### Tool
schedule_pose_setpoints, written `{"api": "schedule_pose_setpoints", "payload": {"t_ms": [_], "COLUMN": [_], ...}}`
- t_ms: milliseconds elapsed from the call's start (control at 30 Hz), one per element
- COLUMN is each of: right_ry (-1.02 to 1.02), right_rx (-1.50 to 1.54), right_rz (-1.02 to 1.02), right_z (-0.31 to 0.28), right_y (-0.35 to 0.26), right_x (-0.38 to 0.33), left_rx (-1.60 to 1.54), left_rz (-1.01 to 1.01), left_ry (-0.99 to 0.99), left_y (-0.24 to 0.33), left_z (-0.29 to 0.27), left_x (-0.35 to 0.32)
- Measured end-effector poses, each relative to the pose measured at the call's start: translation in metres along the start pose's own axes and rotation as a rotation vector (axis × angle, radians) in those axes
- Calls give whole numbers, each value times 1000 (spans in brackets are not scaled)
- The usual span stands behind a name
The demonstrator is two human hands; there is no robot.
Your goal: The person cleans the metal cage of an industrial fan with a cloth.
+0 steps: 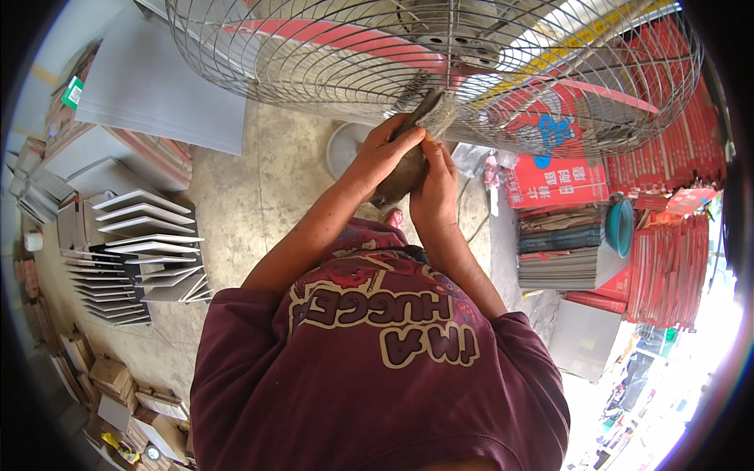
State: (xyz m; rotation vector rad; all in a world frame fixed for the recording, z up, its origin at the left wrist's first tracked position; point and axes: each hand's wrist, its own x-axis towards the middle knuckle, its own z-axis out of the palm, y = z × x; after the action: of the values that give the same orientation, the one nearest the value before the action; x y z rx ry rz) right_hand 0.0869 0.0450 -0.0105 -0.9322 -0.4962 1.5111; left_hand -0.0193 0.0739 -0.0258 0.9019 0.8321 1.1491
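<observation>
In front of my chest, at the near edge of a large fan's wire cage point(314, 86), my hands come together. A dusty grey-brown rag point(402, 177) hangs bunched between them. My left hand point(386, 153) closes on it with thumb and fingers at its upper part. My right hand point(433, 184) grips it from the other side, fingertips meeting the left ones. Fluffy grey dust point(444, 118) shows just above the fingertips, against the wires. Inside the cage are red fan blades point(345, 39). The palms hide part of the rag.
Grey boards stand fanned out in a rack point(153, 243) on the left. Red cartons point(667, 267) and stacked tiles or boards point(561, 267) fill the right, with a teal basin point(619, 228) against them. A pale round base point(342, 149) rests on the concrete floor point(228, 228).
</observation>
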Motion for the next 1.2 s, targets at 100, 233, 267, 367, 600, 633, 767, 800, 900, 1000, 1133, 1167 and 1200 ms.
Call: {"api": "schedule_pose_setpoints", "payload": {"t_ms": [100, 233, 267, 367, 600, 633, 767, 800, 900, 1000, 1133, 1167, 1200], "right_ry": [29, -17, -16, -9, -15, -18, -135, -135, -141, -137, -64, -74, -84], "right_rx": [-4, -13, -15, -6, -22, -29, -119, -132, -156, -119, -27, -28, -28], "right_rz": [81, 196, 211, 228, 41, 0, -220, -243, -242, -90, 74, 82, 92], "right_z": [-5, -7, -6, -4, 2, 4, 12, 15, 21, 19, 13, 13, 12], "right_y": [13, 24, 25, 25, 13, 10, -4, -7, -9, -2, 14, 16, 17], "right_x": [5, 8, 8, 7, 1, -1, -11, -13, -15, -7, 0, 1, 1], "left_rx": [-16, -111, -150, -143, 42, 65, 50, 48, 42, 26, 17, -10, -36], "left_rz": [-56, -63, -56, -65, 20, 39, 271, 292, 303, 174, 41, 38, 35], "left_ry": [55, 138, 152, 166, 67, 55, 4, -6, 1, 76, 163, 170, 178], "left_y": [-11, -17, -18, -13, -6, 0, 23, 28, 33, 24, 12, 12, 13], "left_z": [-12, -19, -20, -18, -13, -8, 9, 11, 9, -4, -15, -14, -14], "left_x": [-3, -12, -14, -17, -8, -10, -18, -20, -24, -22, -23, -26, -28]}}
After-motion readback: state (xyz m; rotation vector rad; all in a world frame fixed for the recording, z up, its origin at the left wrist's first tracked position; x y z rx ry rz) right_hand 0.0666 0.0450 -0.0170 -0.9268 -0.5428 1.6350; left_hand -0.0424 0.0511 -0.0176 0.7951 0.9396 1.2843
